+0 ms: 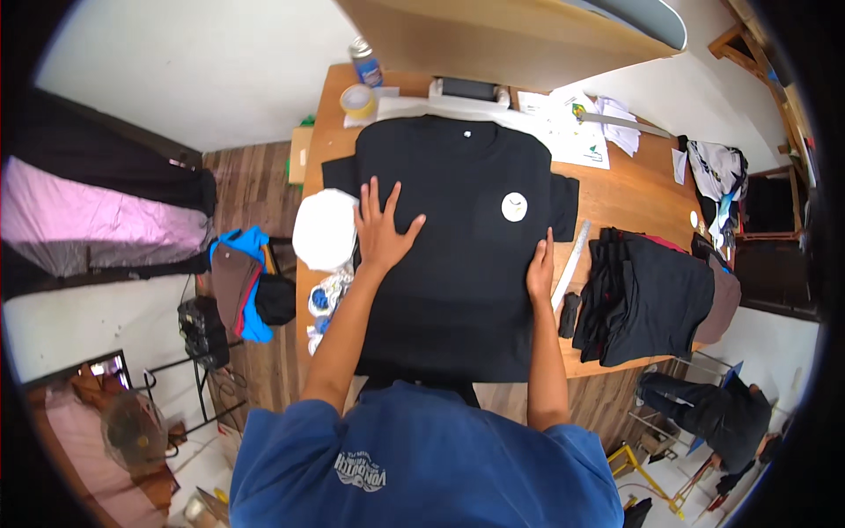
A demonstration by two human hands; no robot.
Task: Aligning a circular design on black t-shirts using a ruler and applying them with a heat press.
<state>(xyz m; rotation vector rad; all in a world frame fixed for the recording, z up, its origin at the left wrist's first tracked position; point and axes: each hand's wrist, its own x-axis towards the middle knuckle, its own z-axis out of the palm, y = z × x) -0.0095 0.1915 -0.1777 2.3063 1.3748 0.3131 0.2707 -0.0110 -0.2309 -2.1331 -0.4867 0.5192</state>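
A black T-shirt [449,273] lies spread out on the wooden table in front of me, its neckline toward the far side. On its chest, right of the middle, sits a round white patch [514,207] with a small dark mark. My left hand [385,231] rests flat on the shirt's left part, fingers spread. Along the right edge of the shirt lies my right hand [540,271], turned on its side with the fingers stretched out and close together. Neither hand grips anything.
Right of the shirt are a ruler [572,264] and a pile of folded dark garments [647,299]. At the left stands a round white object [325,230]. A tape roll [358,101], a spray can [365,62] and printed papers [563,128] lie at the back. Another person [722,418] is at far right.
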